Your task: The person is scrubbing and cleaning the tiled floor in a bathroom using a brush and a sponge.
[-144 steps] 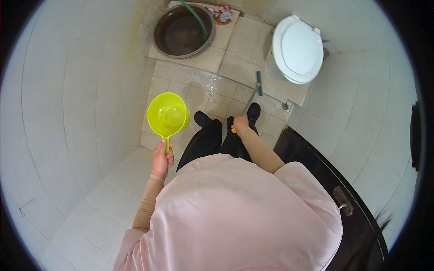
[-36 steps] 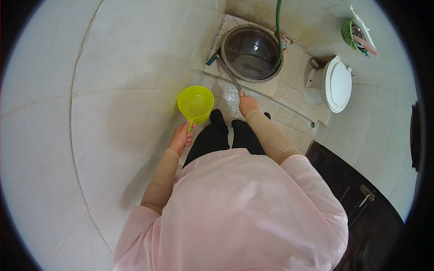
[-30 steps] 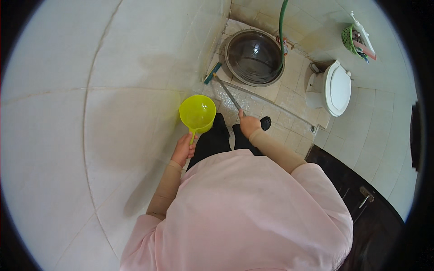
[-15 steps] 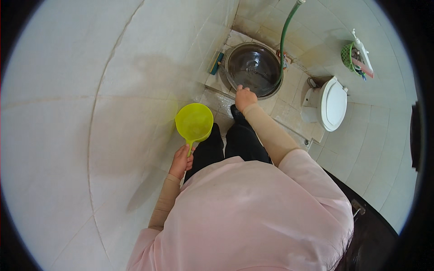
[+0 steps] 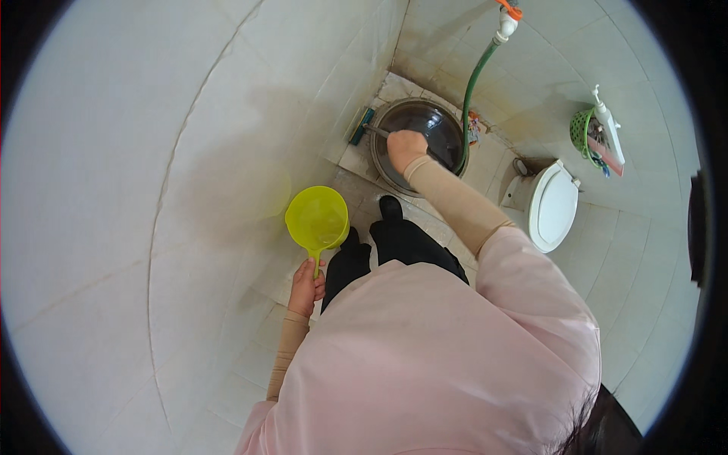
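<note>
My left hand (image 5: 305, 290) is closed round the handle of a yellow-green dipper (image 5: 317, 218), held bowl up at the left by the wall. A little clear liquid seems to lie in the bowl. Over a large round dark basin (image 5: 418, 114) my right hand (image 5: 406, 149) is closed on the grey handle of a scrubbing brush (image 5: 362, 127). The brush's blue-green head rests at the basin's left side, against the foot of the wall. The basin holds dark, shiny water.
A green hose (image 5: 472, 83) runs from a wall tap (image 5: 508, 23) with an orange lever down to the basin. To the right stands a white toilet (image 5: 555, 206). Above it hang a green basket (image 5: 582, 130) and a white bottle (image 5: 609, 129). A tiled wall (image 5: 205, 205) rises close on the left.
My right hand has moved forward from the basin's near rim to above its middle, so more of the brush handle shows. The view has shifted, bringing the tap into sight.
</note>
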`<state>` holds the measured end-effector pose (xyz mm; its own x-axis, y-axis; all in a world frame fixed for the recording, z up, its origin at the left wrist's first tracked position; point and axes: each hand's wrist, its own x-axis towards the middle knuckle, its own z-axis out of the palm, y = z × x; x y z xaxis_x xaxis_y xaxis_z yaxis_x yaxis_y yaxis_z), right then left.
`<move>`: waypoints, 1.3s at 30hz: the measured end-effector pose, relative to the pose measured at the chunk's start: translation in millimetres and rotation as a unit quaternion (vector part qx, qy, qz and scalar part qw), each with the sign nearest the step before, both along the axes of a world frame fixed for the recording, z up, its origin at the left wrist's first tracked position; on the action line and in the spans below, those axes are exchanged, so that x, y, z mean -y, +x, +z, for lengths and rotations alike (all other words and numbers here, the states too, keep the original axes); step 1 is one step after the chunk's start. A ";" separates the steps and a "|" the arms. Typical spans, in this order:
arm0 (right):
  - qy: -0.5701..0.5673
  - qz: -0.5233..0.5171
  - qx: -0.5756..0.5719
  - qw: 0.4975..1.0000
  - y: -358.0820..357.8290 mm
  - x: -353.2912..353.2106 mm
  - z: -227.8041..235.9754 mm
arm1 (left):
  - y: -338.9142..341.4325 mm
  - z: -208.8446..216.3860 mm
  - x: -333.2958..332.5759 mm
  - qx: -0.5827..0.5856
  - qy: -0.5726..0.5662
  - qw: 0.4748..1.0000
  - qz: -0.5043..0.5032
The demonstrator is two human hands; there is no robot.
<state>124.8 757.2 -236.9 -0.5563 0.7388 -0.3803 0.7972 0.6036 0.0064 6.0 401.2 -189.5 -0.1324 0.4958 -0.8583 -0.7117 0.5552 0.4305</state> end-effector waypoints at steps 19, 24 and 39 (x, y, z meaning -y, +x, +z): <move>0.134 0.167 0.241 0.947 49.6 -278.6 -9.8 | 53.4 21.7 -48.6 -0.005 -0.022 0.995 0.097; 0.158 0.166 0.192 0.954 43.2 -256.4 -26.1 | 52.0 23.1 -53.7 -0.008 -0.018 0.994 0.106; 0.044 0.314 0.184 0.930 -3.4 -109.1 5.7 | 51.2 12.5 -68.6 -0.019 -0.026 0.994 0.100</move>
